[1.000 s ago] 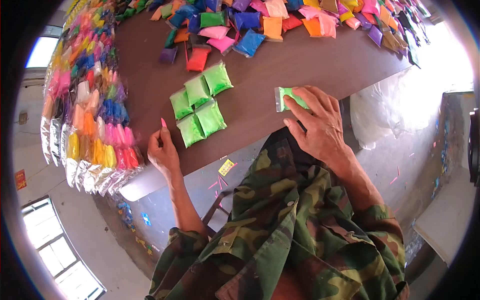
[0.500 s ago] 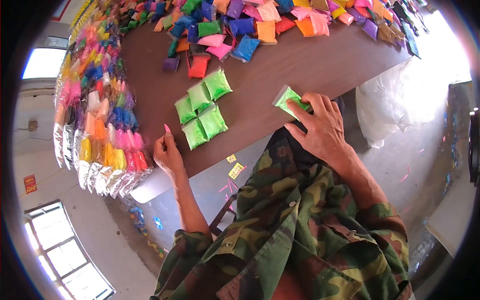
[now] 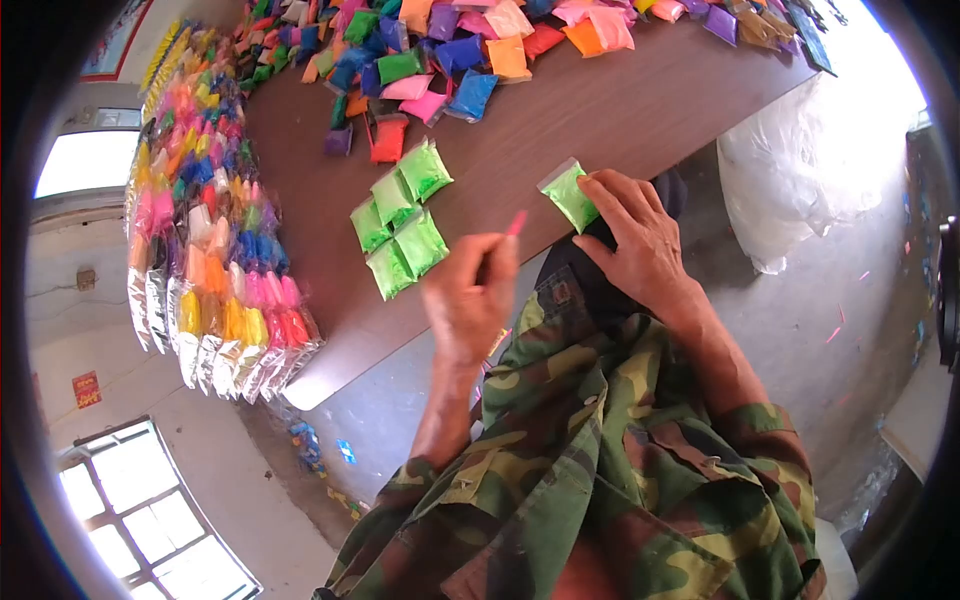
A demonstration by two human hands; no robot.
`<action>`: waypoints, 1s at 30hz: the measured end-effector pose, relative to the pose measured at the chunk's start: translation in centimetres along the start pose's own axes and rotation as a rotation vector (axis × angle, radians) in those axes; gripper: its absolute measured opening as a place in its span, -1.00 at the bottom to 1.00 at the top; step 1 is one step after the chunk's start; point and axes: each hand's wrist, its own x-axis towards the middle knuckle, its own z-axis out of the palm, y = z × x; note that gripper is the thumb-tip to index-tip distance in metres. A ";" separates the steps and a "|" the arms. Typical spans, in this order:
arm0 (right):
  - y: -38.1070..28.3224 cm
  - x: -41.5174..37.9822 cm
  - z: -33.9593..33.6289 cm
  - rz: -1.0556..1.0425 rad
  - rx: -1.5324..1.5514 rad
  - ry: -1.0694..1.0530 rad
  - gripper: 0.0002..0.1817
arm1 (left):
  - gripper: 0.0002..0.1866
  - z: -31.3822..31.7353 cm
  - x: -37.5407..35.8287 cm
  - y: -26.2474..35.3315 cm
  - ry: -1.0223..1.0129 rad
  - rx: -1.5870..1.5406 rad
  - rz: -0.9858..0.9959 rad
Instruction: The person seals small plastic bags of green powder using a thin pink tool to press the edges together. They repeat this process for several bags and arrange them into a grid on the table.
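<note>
My left hand (image 3: 472, 300) is closed, slightly smeared by motion, with a small pink stick (image 3: 517, 223) pinched between thumb and forefinger. It is over the table's near edge, just right of several bright green packets (image 3: 420, 243) laid close together in two rows. My right hand (image 3: 638, 235) grips the right side of a single green packet (image 3: 568, 196), a clear bag with a soft-looking green filling. The fingers are at its upper right edge and the thumb is by its lower corner. That packet lies at the near edge of the brown table (image 3: 530, 130), apart from the others.
A heap of coloured packets (image 3: 460, 55) covers the table's far side. Bundles of long clear bags with colourful contents (image 3: 215, 260) line the left end. A large translucent plastic bag (image 3: 790, 180) stands off the right side. Small scraps lie on the floor (image 3: 800, 330).
My left hand has moved right with the pink stick, from beside the green packets towards the single one. My right hand has shifted its fingers to that packet's right edge.
</note>
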 end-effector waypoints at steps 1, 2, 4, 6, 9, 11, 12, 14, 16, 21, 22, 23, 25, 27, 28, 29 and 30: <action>0.2 0.0 -0.2 -0.009 0.019 0.005 -0.18 | -0.88 1.5 -0.1 -0.1 -0.020 -0.012 0.049; 0.4 0.0 -0.4 -0.019 0.037 0.009 -0.20 | -0.88 2.5 -0.1 0.1 -0.033 -0.013 0.055; 0.9 -0.1 -0.5 -0.058 0.056 0.007 -0.25 | -0.87 4.0 0.0 0.3 -0.057 -0.017 0.063; 1.2 -0.2 -0.8 -0.071 0.057 -0.001 -0.30 | -0.91 4.5 0.4 0.2 -0.061 -0.012 0.060; 1.3 0.0 -1.0 -0.067 0.054 -0.013 -0.36 | -0.89 5.3 0.9 -1.0 -0.074 0.027 0.148; 1.8 0.1 -0.7 -0.084 0.065 -0.011 -0.37 | -0.88 5.4 0.9 -1.1 -0.124 0.061 0.179; 1.9 0.1 -0.8 -0.092 0.067 -0.017 -0.37 | -0.88 5.2 0.6 -0.7 -0.172 0.077 0.162; 2.2 0.1 -0.9 -0.107 0.069 -0.026 -0.38 | -0.88 4.6 0.0 -0.3 -0.237 0.096 0.152; 2.2 0.3 -1.2 -0.120 0.079 -0.021 -0.38 | -0.88 4.1 -0.2 -0.3 -0.277 0.094 0.168; 2.2 0.2 -0.9 -0.130 0.075 -0.005 -0.40 | -0.87 4.5 0.7 -1.6 -0.118 0.083 0.103; 2.1 0.2 -0.9 -0.127 0.073 -0.004 -0.41 | -0.87 4.6 1.0 -1.9 -0.092 0.063 0.082; 2.0 0.2 -0.8 -0.123 0.070 -0.003 -0.41 | -0.87 4.8 1.0 -1.8 -0.129 0.071 0.120; 2.1 0.2 -0.9 -0.122 0.074 -0.013 -0.41 | -0.88 5.4 1.1 -1.1 -0.206 0.086 0.199; 2.1 0.1 -1.0 -0.126 0.071 -0.022 -0.41 | -0.88 5.7 0.0 -0.9 -0.282 0.117 0.245; 2.1 0.1 -1.1 -0.134 0.067 -0.025 -0.41 | -0.87 5.7 -0.2 -0.8 -0.317 0.133 0.270; 2.1 0.2 -1.2 -0.140 0.062 -0.026 -0.41 | -0.88 5.4 -0.1 -0.7 -0.276 0.107 0.216; 2.0 0.3 -1.4 -0.125 0.053 -0.055 -0.42 | -0.88 4.9 0.2 -0.3 -0.241 0.079 0.161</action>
